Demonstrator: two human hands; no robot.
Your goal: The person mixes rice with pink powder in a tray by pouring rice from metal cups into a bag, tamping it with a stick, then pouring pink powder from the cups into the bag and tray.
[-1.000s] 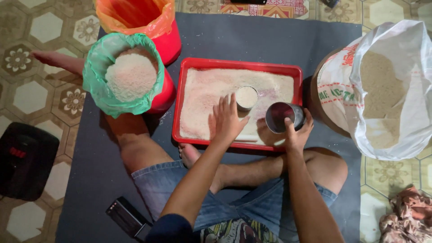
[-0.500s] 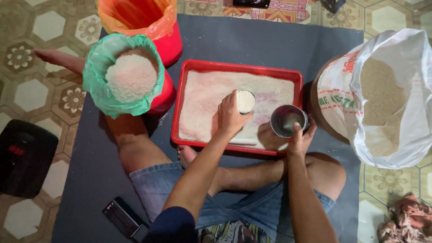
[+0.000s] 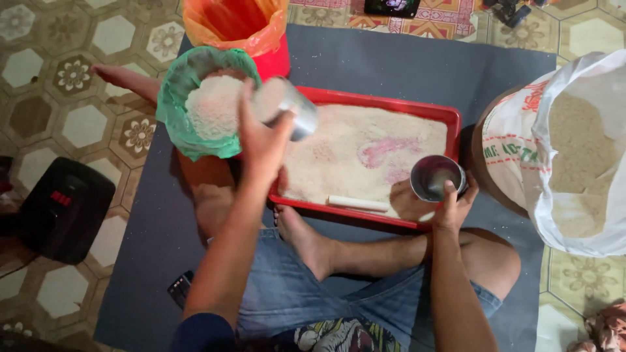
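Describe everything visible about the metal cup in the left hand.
The metal cup is a small, shiny, silver-coloured cylinder, apparently steel. The left hand grips it around its side and holds it in the air, tipped over toward the green-lined bucket of pale grain, its mouth facing that bucket. It hangs above the near-left corner of the red tray. Pale grain appears at its mouth, though blur hides whether any is falling. Nothing but the hand touches it.
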